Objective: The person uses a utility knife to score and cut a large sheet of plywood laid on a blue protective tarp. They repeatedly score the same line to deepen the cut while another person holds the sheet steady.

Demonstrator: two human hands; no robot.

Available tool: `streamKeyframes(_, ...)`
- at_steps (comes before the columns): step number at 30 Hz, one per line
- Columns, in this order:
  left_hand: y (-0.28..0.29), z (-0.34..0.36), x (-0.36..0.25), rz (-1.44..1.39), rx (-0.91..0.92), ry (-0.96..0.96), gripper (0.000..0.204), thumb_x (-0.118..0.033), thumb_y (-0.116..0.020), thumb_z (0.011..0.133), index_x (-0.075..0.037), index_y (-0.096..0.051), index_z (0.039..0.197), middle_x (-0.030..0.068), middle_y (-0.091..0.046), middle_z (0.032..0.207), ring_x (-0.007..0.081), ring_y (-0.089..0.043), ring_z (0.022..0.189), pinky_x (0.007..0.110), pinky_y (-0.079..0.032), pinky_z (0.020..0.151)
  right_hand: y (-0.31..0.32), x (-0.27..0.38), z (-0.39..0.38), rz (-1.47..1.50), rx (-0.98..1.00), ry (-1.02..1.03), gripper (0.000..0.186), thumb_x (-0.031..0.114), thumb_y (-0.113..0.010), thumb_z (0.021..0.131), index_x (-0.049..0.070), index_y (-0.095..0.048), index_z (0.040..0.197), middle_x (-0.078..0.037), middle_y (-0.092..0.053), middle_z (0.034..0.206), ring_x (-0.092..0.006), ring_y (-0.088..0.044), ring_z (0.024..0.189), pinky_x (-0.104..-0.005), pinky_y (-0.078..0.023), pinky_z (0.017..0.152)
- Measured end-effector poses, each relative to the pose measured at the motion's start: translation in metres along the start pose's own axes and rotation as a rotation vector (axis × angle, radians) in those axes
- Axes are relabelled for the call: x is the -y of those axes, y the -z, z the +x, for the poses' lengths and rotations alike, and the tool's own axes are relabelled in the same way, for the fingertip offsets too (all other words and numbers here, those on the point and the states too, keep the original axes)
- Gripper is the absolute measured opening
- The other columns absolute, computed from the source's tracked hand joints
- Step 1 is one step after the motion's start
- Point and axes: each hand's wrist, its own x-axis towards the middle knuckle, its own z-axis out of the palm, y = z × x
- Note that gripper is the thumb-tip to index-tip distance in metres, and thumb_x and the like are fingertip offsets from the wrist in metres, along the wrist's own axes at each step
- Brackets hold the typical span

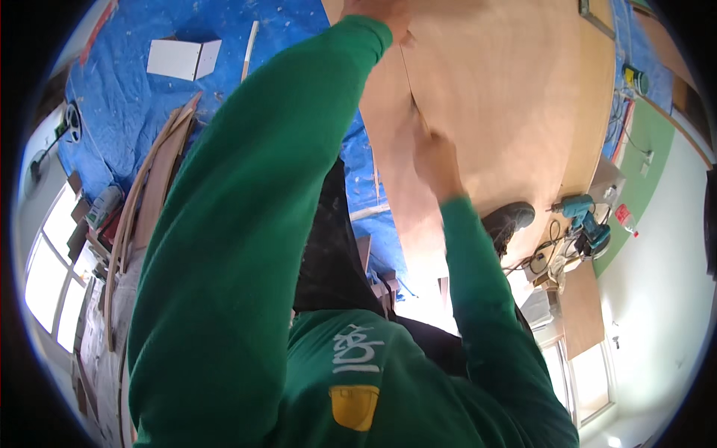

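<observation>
A large pale plywood sheet (493, 97) lies under both my hands. My right hand (439, 166) is closed around a thin, pointed tool (421, 118); its exact kind is too small to make out. The tool's tip meets a narrow dark line (406, 71) that runs up the sheet toward my left hand (382, 13). That hand rests at the sheet's far left edge, by the upper end of the line. The picture's top border cuts off most of its fingers, so their grip is hidden.
My black shoe (509, 222) stands on the sheet, right of my right forearm. Beyond it lie a teal power drill (579, 211), a cable (549, 243) and a plastic bottle (625, 218). A blue tarp (123, 112) spreads at left, with a white box (174, 60) and wood strips (160, 164).
</observation>
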Motion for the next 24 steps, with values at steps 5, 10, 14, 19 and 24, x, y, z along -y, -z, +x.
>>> streamKeyframes(5,-0.009,0.002,0.016,0.029,-0.013,0.031,0.13,-0.043,-0.09,0.075,0.007,-0.006,0.162,0.0272,0.003,0.171,0.0458,0.0,0.158,0.061,-0.021,0.124,0.021,0.026,-0.023,-0.218,-0.049,0.22,0.047,0.008,-0.046,0.098,0.003,-0.05,0.144,-0.026,-0.065,0.081,-0.046,-0.066,0.072,-0.0539,-0.054,0.064)
streamKeyframes(10,-0.013,-0.005,0.02,-0.022,-0.027,0.049,0.13,-0.042,-0.09,0.076,0.007,-0.006,0.162,0.027,0.002,0.171,0.0456,0.0,0.158,0.061,-0.021,0.124,0.069,0.019,-0.168,-0.121,0.077,0.064,0.046,0.015,-0.052,0.098,0.006,-0.051,0.143,-0.024,-0.065,0.082,-0.044,-0.068,0.07,-0.0552,-0.053,0.06)
streamKeyframes(14,-0.003,-0.012,0.031,-0.032,-0.001,0.089,0.13,-0.041,-0.09,0.076,0.007,-0.005,0.162,0.0269,0.003,0.171,0.0456,0.0,0.158,0.062,-0.021,0.124,0.039,0.016,-0.104,-0.182,0.061,0.201,0.034,0.022,-0.05,0.103,-0.001,-0.063,0.125,-0.028,-0.068,0.087,-0.048,-0.067,0.073,-0.0564,-0.053,0.062)
streamKeyframes(19,-0.01,0.002,0.01,-0.033,-0.022,-0.023,0.13,-0.041,-0.09,0.076,0.006,-0.004,0.162,0.0269,0.004,0.171,0.0457,-0.001,0.158,0.062,-0.022,0.123,0.02,0.03,0.019,-0.041,0.055,-0.043,0.052,0.005,-0.051,0.093,0.003,-0.048,0.145,-0.025,-0.066,0.081,-0.0453,-0.065,0.071,-0.0546,-0.053,0.061)
streamKeyframes(24,-0.008,-0.007,0.019,-0.006,0.023,0.058,0.13,-0.043,-0.089,0.076,0.007,-0.005,0.162,0.028,0.005,0.17,0.0467,0.0,0.158,0.062,-0.022,0.123,0.043,0.014,-0.106,-0.246,0.031,0.207,0.059,0.003,-0.048,0.094,0.006,-0.043,0.153,-0.025,-0.065,0.082,-0.0438,-0.066,0.073,-0.0532,-0.053,0.063)
